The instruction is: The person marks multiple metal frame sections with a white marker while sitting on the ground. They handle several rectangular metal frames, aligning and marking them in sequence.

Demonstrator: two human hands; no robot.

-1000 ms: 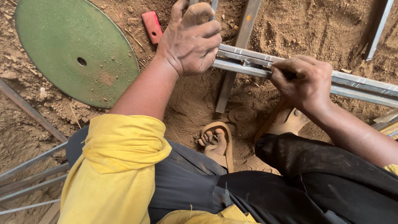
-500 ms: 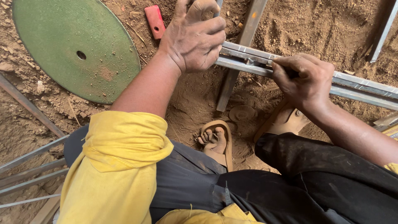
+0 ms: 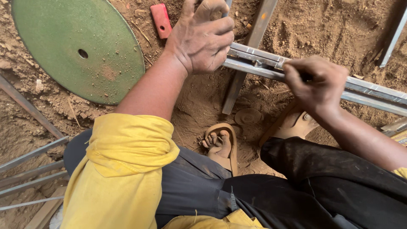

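A long grey metal bar [image 3: 373, 91] lies across the dirt, from the middle of the view to the right edge. My left hand [image 3: 199, 38] is clamped over its left end. A slim dark strip [image 3: 228, 3] sticks up past the fingers. My right hand [image 3: 316, 82] rests on the bar further right, its fingers pinched around a small dark tool [image 3: 306, 78] that touches the metal. Most of that tool is hidden in the fist. My yellow sleeve and dark trousers fill the lower part of the view.
A big green disc [image 3: 63, 46] with a centre hole lies at the upper left, and a small red block [image 3: 161, 19] beside it. A rusty steel section [image 3: 248, 46] runs under the bar. Thin steel rods [image 3: 29, 169] lie at the left. My sandalled foot [image 3: 220, 144] is below.
Almost nothing: both hands stay on the bar in the same grip, and the view has shifted only slightly.
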